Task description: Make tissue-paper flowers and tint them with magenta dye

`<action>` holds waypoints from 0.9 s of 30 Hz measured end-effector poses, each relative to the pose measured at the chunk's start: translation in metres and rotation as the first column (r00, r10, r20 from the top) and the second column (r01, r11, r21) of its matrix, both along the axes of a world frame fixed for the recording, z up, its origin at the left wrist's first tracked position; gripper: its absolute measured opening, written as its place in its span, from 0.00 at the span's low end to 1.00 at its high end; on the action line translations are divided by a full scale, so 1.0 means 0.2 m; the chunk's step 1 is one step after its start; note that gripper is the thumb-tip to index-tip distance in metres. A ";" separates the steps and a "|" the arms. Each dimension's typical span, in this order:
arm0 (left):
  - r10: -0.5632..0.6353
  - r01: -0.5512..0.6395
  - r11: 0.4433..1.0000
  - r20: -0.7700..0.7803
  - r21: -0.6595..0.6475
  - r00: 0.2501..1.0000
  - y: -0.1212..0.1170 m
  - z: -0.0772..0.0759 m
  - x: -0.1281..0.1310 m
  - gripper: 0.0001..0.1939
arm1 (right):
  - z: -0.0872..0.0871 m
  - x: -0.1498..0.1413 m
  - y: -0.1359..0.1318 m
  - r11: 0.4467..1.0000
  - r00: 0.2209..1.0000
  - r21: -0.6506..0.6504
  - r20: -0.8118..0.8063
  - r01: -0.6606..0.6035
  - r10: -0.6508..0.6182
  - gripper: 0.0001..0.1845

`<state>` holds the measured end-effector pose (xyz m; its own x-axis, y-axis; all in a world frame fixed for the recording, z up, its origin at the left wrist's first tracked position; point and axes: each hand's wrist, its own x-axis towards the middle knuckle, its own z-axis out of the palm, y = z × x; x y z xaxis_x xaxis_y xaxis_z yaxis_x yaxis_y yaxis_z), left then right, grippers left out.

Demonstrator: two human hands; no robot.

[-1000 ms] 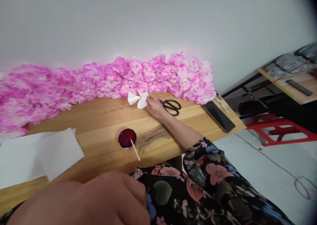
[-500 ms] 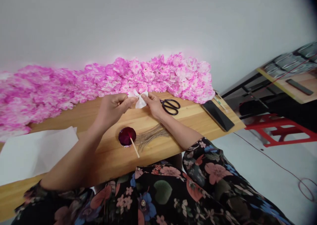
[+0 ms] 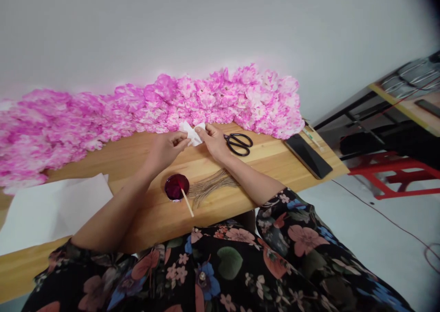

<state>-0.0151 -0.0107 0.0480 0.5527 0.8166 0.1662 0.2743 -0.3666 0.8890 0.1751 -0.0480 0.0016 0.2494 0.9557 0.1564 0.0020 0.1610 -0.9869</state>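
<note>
Both my hands meet over the far part of the wooden table (image 3: 144,165), pinching a small white pleated paper piece (image 3: 193,132) between them. My left hand (image 3: 167,147) grips its left side with closed fingers. My right hand (image 3: 215,140) pinches its right side. Just behind the paper lies a long heap of pink paper flowers (image 3: 137,108) along the wall. Nearer to me sit a small dish of dark red dye (image 3: 176,186) with a wooden stick (image 3: 187,202) leaning in it, and a bundle of thin wires (image 3: 211,185).
Black scissors (image 3: 238,143) lie right of my right hand. A dark phone (image 3: 307,149) rests near the table's right end. White paper sheets (image 3: 51,209) lie at the left. A red stool (image 3: 398,174) and another table stand on the floor to the right.
My left hand came up from close under the camera to the paper piece, which a second ago only my right hand held. Both hands now hold it slightly nearer the flowers.
</note>
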 end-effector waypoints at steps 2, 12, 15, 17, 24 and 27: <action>-0.004 0.004 1.000 -0.025 0.029 1.000 -0.01 0.01 0.00 0.17 | 0.00 0.00 0.00 1.000 1.000 0.005 0.018 -0.002 0.002 0.35; 0.039 -0.037 0.998 0.033 -0.057 0.999 -0.02 0.03 0.02 0.23 | 0.01 0.00 0.00 1.000 1.000 0.016 0.021 0.002 -0.002 0.36; 0.025 -0.024 0.999 0.030 -0.044 0.999 -0.03 0.03 0.02 0.24 | -0.01 0.00 0.01 1.000 0.999 0.024 0.037 -0.006 0.005 0.35; 0.019 -0.018 0.999 0.030 -0.047 0.999 -0.03 0.03 0.02 0.26 | -0.02 0.02 0.02 0.999 0.998 0.039 0.062 -0.017 0.015 0.32; 0.080 -0.059 0.980 0.104 -0.191 0.991 0.00 0.01 0.02 0.28 | 0.05 0.07 -0.02 0.924 0.821 0.369 0.491 0.105 -0.289 0.19; 0.077 -0.049 0.975 0.124 -0.217 0.989 0.00 0.00 0.02 0.26 | 0.07 0.06 -0.06 0.926 0.701 0.374 0.673 -0.045 -0.237 0.19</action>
<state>-0.0108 -0.0105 0.0490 0.4839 0.8735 0.0528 0.1667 -0.1512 0.9744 0.1880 -0.0595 0.0163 0.0201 0.7803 0.6251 0.6966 0.4375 -0.5686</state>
